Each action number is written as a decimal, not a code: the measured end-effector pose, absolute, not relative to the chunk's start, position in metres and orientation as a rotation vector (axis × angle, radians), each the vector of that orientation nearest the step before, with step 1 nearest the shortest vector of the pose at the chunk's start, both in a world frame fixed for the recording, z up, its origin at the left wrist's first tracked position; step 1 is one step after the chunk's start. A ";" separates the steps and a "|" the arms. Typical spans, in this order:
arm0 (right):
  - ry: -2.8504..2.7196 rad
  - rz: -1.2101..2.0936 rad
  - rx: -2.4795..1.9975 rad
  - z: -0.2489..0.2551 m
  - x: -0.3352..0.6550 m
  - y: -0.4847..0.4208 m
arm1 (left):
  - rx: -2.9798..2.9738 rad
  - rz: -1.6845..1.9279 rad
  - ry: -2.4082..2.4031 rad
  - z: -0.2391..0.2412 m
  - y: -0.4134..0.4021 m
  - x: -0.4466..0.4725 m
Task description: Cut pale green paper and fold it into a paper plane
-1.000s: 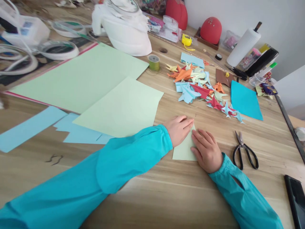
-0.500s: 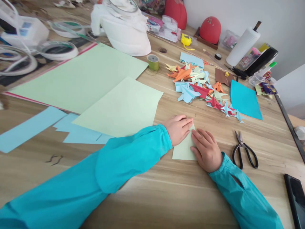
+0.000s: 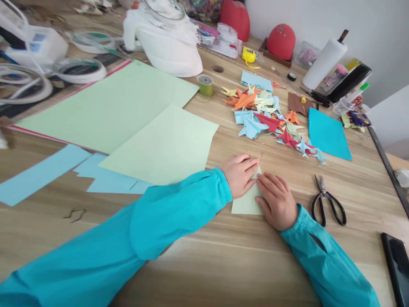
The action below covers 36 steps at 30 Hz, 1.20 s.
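A small pale green sheet of paper point(image 3: 246, 205) lies flat on the wooden table, its top narrowing to a point under my fingers. My left hand point(image 3: 239, 174) rests on its upper left part, fingers stretched out and pointing right. On its right edge lies my right hand point(image 3: 277, 199), also with fingers laid out flat; its fingertips come close to the left hand's. Part of the paper is hidden beneath both hands. To the right of my right hand are black-handled scissors point(image 3: 327, 202), blades slightly apart.
Larger pale green sheets point(image 3: 166, 145) and light blue paper strips point(image 3: 41, 175) lie to the left. Behind my hands is a pile of folded paper shapes point(image 3: 252, 121), with a green thread spool point(image 3: 205, 86) and a bright blue sheet point(image 3: 329, 134) nearby. A phone point(image 3: 396, 264) sits at the right edge.
Both hands stay on the paper in almost the same place. The view has shifted very slightly; nothing else visibly differs.
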State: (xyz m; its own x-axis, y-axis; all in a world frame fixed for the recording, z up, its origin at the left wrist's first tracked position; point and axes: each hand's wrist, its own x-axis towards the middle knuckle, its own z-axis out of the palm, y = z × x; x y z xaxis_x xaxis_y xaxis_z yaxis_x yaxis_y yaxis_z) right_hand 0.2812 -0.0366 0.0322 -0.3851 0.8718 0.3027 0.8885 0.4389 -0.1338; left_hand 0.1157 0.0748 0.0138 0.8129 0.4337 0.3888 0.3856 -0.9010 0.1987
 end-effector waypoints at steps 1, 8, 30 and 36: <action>-2.369 -0.076 -1.504 0.032 0.281 -0.037 | 2.882 0.666 0.650 0.014 0.075 0.116; -2.374 -0.069 -1.520 0.032 0.282 -0.037 | 2.846 0.719 0.644 0.012 0.075 0.115; -2.289 0.074 -1.554 0.033 0.283 -0.036 | 2.903 0.687 0.784 0.016 0.066 0.118; -2.293 0.071 -1.553 0.034 0.282 -0.036 | 2.891 0.686 0.756 0.018 0.067 0.117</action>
State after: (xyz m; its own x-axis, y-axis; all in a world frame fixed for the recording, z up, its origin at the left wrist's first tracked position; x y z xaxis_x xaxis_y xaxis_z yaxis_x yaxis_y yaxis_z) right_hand 0.2820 -0.0360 0.0336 -0.3245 0.9058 0.2724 0.8873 0.3913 -0.2442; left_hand 0.1168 0.0665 0.0175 0.7787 0.4810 0.4028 0.4473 -0.8758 0.1812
